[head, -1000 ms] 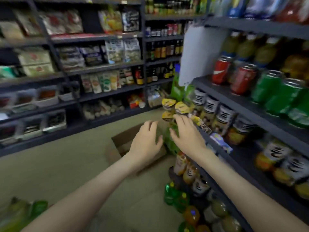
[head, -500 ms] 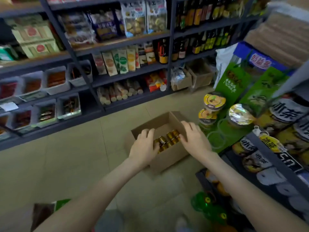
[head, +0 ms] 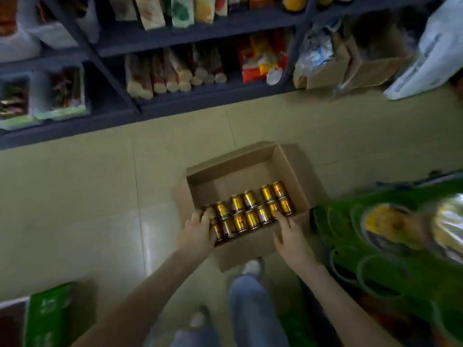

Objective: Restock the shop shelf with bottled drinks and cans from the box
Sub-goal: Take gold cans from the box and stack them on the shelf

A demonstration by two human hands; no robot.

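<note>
An open cardboard box point(head: 295, 171) sits on the tiled floor in front of me. Several small gold cans point(head: 246, 211) lie in two rows in its near half; the far half shows bare cardboard. My left hand point(head: 198, 234) reaches over the box's near left corner, its fingers on the leftmost cans. My right hand point(head: 290, 236) reaches in at the near right, its fingertips touching the cans at the right end of the near row. Neither hand has lifted a can.
A dark shelf unit point(head: 200, 101) with snacks and packets runs along the far side of the aisle. Green packaging point(head: 390, 246) with cup-like goods crowds the right. A green carton point(head: 47, 319) sits at the lower left. My jeans and shoes point(head: 250, 291) are below the box.
My view has tipped down from the drinks shelf on the right to the box on the floor. Both hands have moved down into the box and onto the cans.
</note>
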